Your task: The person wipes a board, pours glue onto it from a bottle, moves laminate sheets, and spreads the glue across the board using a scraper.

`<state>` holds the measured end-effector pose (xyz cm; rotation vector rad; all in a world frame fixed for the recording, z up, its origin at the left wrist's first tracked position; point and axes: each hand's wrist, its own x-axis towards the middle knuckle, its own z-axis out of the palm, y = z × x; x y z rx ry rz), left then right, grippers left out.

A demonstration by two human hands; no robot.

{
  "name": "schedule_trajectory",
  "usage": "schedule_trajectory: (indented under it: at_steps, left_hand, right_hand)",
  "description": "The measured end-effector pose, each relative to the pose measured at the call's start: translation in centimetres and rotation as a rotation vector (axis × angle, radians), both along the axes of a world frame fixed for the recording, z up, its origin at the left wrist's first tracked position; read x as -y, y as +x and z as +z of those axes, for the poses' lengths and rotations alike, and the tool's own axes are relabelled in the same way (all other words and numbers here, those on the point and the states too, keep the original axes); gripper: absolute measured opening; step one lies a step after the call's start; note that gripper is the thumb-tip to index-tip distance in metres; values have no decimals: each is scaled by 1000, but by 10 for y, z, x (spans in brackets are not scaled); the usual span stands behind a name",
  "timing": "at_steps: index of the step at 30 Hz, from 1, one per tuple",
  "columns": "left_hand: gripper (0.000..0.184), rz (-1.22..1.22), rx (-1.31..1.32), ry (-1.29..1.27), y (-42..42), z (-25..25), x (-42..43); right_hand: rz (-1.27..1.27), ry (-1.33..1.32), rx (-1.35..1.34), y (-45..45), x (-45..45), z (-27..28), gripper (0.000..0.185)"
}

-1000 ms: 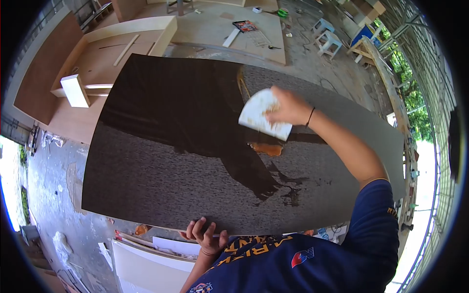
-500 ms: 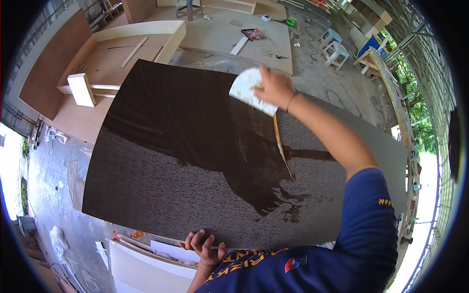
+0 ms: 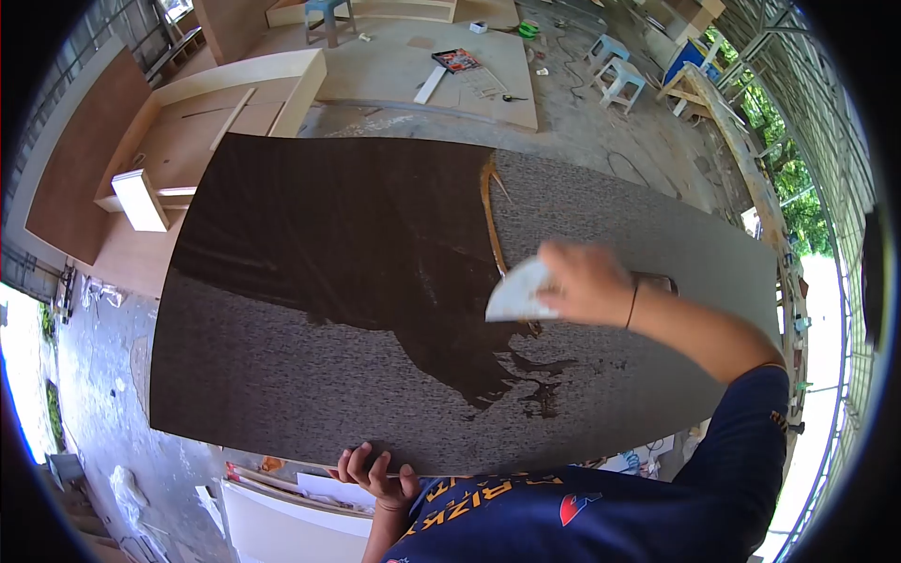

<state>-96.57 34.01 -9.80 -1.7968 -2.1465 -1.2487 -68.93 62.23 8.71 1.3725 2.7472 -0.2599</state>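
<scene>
A large dark panel (image 3: pixel 282 375) lies in front of me, its upper left part coated with a wet, darker layer of glue (image 3: pixel 357 225). An amber bead of glue (image 3: pixel 490 220) runs down the coated area's right edge. My right hand (image 3: pixel 591 284) is closed on a whitish, rounded spreader (image 3: pixel 519 293), held over the panel right of its middle and slightly blurred. At the panel's near edge, my left hand (image 3: pixel 375 474) has its fingers curled over the rim, gripping it.
Wooden frames (image 3: pixel 310 89) stand behind the panel on the left. A board (image 3: pixel 516 98) on the floor carries a red-and-black tray (image 3: pixel 455 61). Light blue stools (image 3: pixel 621 80) stand at the back right. White boards (image 3: pixel 291 525) lean below the near edge.
My right hand has brought the spreader from the panel's far edge toward me and lower. The amber bead's upper part now shows at the far edge. My left hand stays at the near edge.
</scene>
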Motion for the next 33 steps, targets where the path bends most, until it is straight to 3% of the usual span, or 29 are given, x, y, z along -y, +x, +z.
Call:
schedule_trajectory:
  at_steps: [4, 10, 12, 13, 15, 18, 20, 24, 28, 33]
  left_hand:
    - [24, 7, -1, 4, 1, 1, 2]
    - [26, 20, -32, -9, 3, 10, -4]
    - [26, 34, -12, 8, 7, 16, -5]
    - [25, 36, -12, 6, 8, 16, -7]
    - [22, 31, -25, -13, 7, 21, -6]
    - [22, 41, -25, 17, 9, 20, -9]
    - [23, 16, -18, 15, 9, 19, -9]
    - [23, 24, 26, 41, 10, 14, -10]
    - [23, 48, 29, 35, 14, 21, -11]
    - [20, 128, 88, 50, 21, 34, -11]
  right_hand:
    - [11, 203, -156, -3, -24, -23, 43]
    - [-122, 443, -122, -7, -218, -51, 53]
    - [-213, 536, 45, -2, -257, -50, 54]
    - [-317, 516, -49, 3, -266, -36, 51]
    - [-394, 491, -185, 10, -247, 0, 49]
    - [-173, 514, -227, 37, -165, 38, 47]
    - [-112, 352, -182, 56, -95, 40, 43]
    - [31, 12, -45, 88, 8, -8, 44]
    - [-3, 262, -229, 80, -36, -33, 44]
    - [-214, 357, -83, 66, -168, -43, 49]
